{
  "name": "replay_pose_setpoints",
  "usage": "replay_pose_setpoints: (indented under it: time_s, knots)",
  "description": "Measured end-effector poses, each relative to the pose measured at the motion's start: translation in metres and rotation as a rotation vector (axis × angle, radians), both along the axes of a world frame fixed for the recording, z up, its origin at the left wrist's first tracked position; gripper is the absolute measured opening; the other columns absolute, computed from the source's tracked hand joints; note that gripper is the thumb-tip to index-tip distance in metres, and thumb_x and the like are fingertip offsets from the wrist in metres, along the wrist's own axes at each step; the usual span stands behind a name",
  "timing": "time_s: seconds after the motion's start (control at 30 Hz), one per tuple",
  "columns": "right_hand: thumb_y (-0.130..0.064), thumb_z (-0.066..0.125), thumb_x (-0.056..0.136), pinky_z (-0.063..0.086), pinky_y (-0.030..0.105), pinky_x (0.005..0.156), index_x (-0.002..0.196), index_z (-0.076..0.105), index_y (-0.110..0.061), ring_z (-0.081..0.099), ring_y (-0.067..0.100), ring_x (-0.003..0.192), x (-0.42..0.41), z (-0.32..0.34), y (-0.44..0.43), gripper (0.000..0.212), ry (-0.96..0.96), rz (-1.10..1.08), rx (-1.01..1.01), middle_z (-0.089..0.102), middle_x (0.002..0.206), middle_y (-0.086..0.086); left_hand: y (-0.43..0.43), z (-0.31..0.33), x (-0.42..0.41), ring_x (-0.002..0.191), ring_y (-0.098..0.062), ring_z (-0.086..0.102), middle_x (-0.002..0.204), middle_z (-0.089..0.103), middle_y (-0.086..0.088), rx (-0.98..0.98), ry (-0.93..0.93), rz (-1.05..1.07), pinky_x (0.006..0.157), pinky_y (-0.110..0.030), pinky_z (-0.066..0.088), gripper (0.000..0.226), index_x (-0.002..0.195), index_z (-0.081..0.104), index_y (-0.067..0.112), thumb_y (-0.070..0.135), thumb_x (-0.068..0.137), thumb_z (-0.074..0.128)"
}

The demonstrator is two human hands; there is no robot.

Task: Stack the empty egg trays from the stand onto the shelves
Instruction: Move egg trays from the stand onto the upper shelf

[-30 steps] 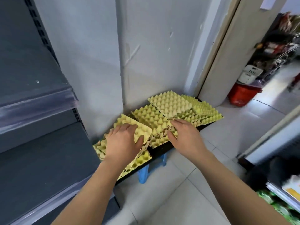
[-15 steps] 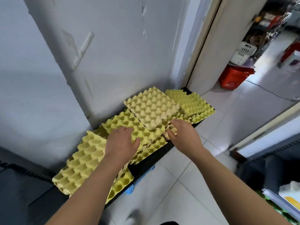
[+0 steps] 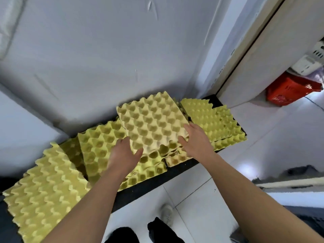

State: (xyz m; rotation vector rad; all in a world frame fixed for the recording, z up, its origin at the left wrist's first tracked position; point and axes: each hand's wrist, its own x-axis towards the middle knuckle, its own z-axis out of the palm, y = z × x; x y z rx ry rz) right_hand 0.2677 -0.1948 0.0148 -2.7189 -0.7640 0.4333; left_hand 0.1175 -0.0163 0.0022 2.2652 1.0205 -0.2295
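Top tray [image 3: 152, 125] lies skewed atop pile [image 3: 98, 146] on black stand [image 3: 154, 185], straight ahead, between my hands. Left hand [image 3: 124, 155] pinches near-left corner, thumb on top. Right hand [image 3: 196, 142] grips near-right edge. Both equally near; I judge lift comes next.

Red basket [image 3: 289, 92] on white tiled floor [image 3: 201, 199] beside beige door panel [image 3: 284, 41], white perforated container [image 3: 308, 64] atop it, scuffed grey-white wall [image 3: 105, 50] behind.

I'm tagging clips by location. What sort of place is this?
Probably a small grocery shop: empty yellow egg trays piled on a low black stand, a red shopping basket off to the right, and a tiled floor.
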Motion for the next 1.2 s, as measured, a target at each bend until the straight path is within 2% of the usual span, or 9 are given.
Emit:
replay_pose_setpoints:
  time_s: [0.2,0.33,0.43,0.57,0.73,0.9,1.07,1.2]
  knots:
    - [-0.048,0.049,0.092,0.023,0.042,0.115,0.149,0.024,-0.018,0.014,0.027,0.144,0.066,-0.049,0.014,0.069,0.111,0.071,-0.083,0.019,0.156,0.014,0.005,-0.051,0.047,0.128,-0.033,0.042,0.144,0.035,-0.013,-0.041,0.114,0.132,0.098,-0.047,0.044,0.089,0.148,0.022,0.017,0.055,0.080,0.067]
    - [-0.057,0.050,0.088,0.021,0.046,0.115,0.151,0.014,-0.026,0.008,0.033,0.144,0.089,-0.079,0.026,0.079,0.181,0.078,-0.160,0.005,0.157,0.016,0.008,-0.079,0.063,0.138,-0.034,0.029,0.152,0.021,-0.014,-0.107,0.201,0.184,0.105,-0.048,0.039,0.111,0.153,0.005,0.021,0.057,0.073,0.073]
    - [-0.063,0.053,0.083,0.016,0.049,0.116,0.151,0.005,-0.032,0.004,0.035,0.145,0.103,-0.098,0.033,0.089,0.225,0.066,-0.219,-0.002,0.157,0.018,0.010,-0.098,0.071,0.138,-0.034,0.029,0.153,0.022,-0.013,-0.155,0.204,0.221,0.106,-0.051,0.038,0.120,0.153,-0.002,0.023,0.058,0.069,0.077]
    - [-0.067,0.059,0.076,0.015,0.053,0.115,0.150,0.003,-0.037,0.003,0.037,0.144,0.115,-0.115,0.038,0.097,0.294,0.032,-0.227,-0.006,0.157,0.018,0.010,-0.110,0.078,0.142,-0.033,0.024,0.157,0.018,-0.013,-0.192,0.195,0.287,0.110,-0.049,0.033,0.126,0.153,-0.009,0.020,0.056,0.069,0.078]
    - [-0.064,0.069,0.069,0.023,0.059,0.111,0.148,0.014,-0.038,0.010,0.040,0.142,0.119,-0.120,0.041,0.100,0.334,-0.045,-0.156,0.001,0.156,0.016,0.008,-0.111,0.080,0.145,-0.032,0.019,0.160,0.009,-0.012,-0.213,0.149,0.342,0.112,-0.046,0.030,0.130,0.153,-0.011,0.017,0.051,0.067,0.081]
    - [-0.063,0.072,0.065,0.024,0.057,0.111,0.145,0.027,-0.038,0.011,0.034,0.142,0.114,-0.106,0.039,0.095,0.347,-0.088,-0.005,0.009,0.154,0.013,0.007,-0.090,0.080,0.140,-0.032,0.030,0.161,-0.001,-0.006,-0.223,0.015,0.430,0.102,-0.045,0.042,0.133,0.153,-0.011,0.022,0.044,0.065,0.085]
    - [-0.064,0.073,0.063,0.025,0.056,0.111,0.143,0.030,-0.039,0.011,0.032,0.142,0.107,-0.076,0.035,0.094,0.329,-0.064,0.104,0.010,0.153,0.011,-0.003,-0.048,0.069,0.140,-0.029,0.031,0.159,0.009,-0.008,-0.159,-0.143,0.479,0.104,-0.042,0.038,0.129,0.154,-0.003,0.017,0.036,0.063,0.087]
    - [-0.072,0.066,0.063,0.022,0.056,0.112,0.144,0.026,-0.040,0.010,0.034,0.142,0.094,-0.039,0.034,0.096,0.253,0.046,0.127,0.009,0.153,0.013,-0.021,-0.014,0.040,0.137,-0.024,0.033,0.152,0.024,-0.005,-0.108,-0.297,0.558,0.105,-0.040,0.036,0.127,0.152,0.008,0.019,0.034,0.058,0.090]
